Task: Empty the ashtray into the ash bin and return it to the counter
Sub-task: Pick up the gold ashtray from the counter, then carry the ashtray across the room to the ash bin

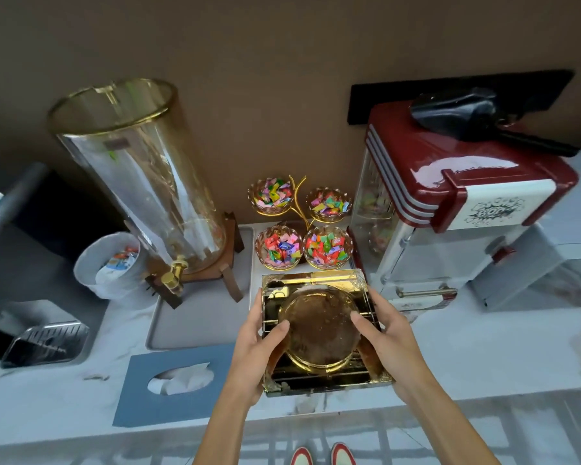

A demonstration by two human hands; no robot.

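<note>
A square glass ashtray (319, 286) with gold trim and a round amber bowl sits over the white marble counter (483, 357), just in front of the candy bowls. My left hand (254, 350) grips its left side, thumb reaching onto the bowl's rim. My right hand (388, 340) grips its right side, thumb also on the rim. Whether the ashtray rests on the counter or is held slightly above it, I cannot tell. The bowl looks dirty with specks. No ash bin is visible.
Behind the ashtray stand candy bowls (304, 226) on a gold stand. A glass drink dispenser (141, 182) on a wooden base and a white cup (111, 266) are at left. A red popcorn machine (450, 203) is at right. A blue tissue box (171, 384) lies front left.
</note>
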